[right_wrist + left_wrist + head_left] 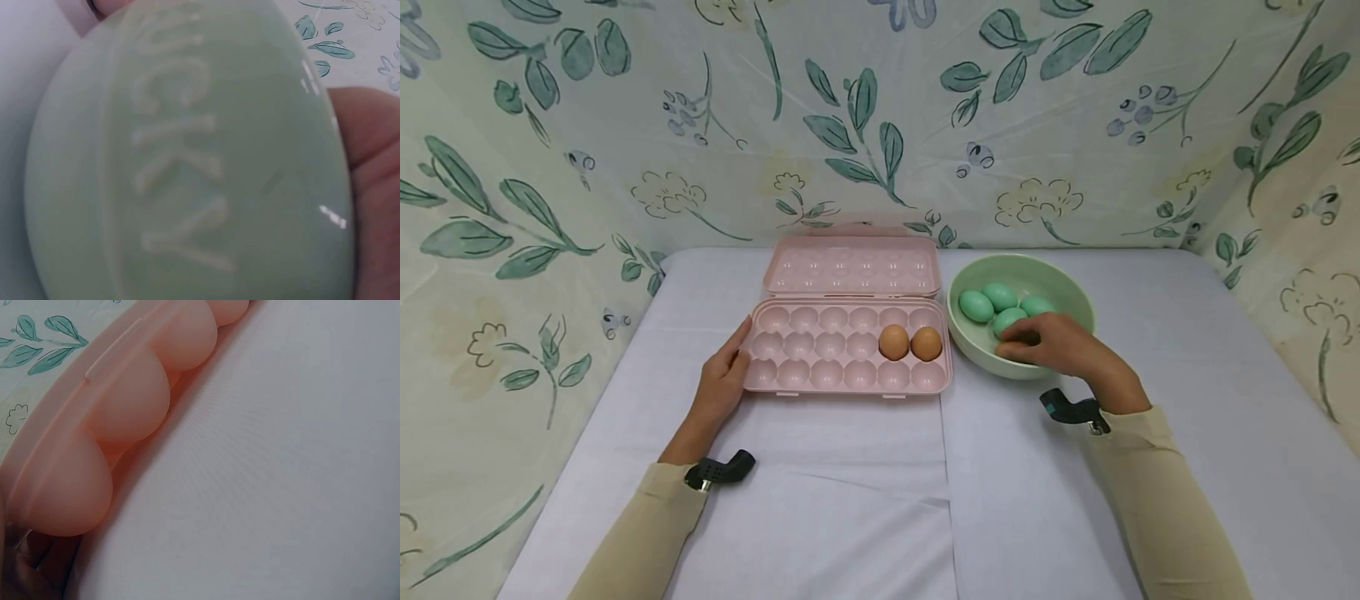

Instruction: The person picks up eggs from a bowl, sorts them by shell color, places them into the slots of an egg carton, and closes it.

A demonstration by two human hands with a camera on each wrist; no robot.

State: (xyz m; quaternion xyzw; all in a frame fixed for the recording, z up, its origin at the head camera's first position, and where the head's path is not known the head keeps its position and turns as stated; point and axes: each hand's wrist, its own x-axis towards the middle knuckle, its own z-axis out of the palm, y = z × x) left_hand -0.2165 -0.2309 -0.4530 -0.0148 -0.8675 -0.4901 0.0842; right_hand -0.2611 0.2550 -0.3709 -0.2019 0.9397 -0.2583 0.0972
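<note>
A pink egg carton (847,392) lies with its lid (852,265) folded back. Two brown eggs, one (893,342) beside the other (927,343), sit in the middle row near its right end. My left hand (721,379) grips the carton's left edge; in the left wrist view its fingers (37,565) show at the carton's corner. Over the near right rim of a green bowl (1078,287), my right hand (1063,346) reaches in, fingertips right at a mint-green egg (1009,319). Whether an egg is pinched beneath those bent fingers I cannot tell.
More mint-green eggs, such as one (976,306) at the left, lie in the bowl, which stands close beside the carton. Raised lettering marks the bowl's outer wall (187,150). A white cloth (850,500) covers the table, and a leaf-patterned curtain (737,167) hangs behind.
</note>
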